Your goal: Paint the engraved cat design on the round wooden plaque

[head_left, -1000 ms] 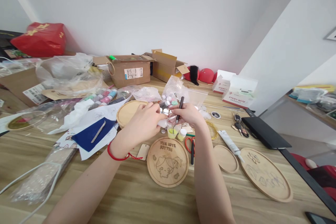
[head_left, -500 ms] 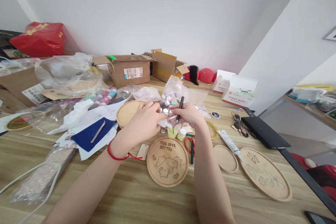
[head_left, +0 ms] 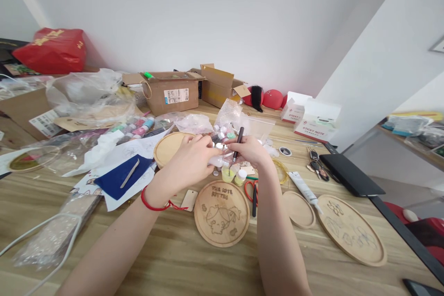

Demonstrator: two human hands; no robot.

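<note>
My left hand (head_left: 190, 157), with its fingers closed, grips a small whitish plastic bottle (head_left: 216, 161) lying on its side, nozzle toward a little cup of yellow-green stuff (head_left: 228, 175). Pinched in my right hand (head_left: 250, 151) is a slim black-handled tool (head_left: 239, 141), its thin tip down in that cup. A pale strip also shows by the right fingers; I cannot make it out. Beside the cup stands a small white-capped jar (head_left: 240, 177). Nearer me lies a round wooden plate (head_left: 222, 233) with a kitten drawing and lettering.
Red-handled scissors (head_left: 248, 190) and a black pen (head_left: 254, 201) lie under my right forearm. A plain small plate (head_left: 299, 210), a white tube (head_left: 302, 187) and a larger drawn plate (head_left: 350, 229) are rightward. Tweezers (head_left: 130, 174) rest on blue cloth (head_left: 113, 181) leftward.
The bottle in my left hand looks slightly more level and a little higher above the cup. My right hand and the tool have hardly moved.
</note>
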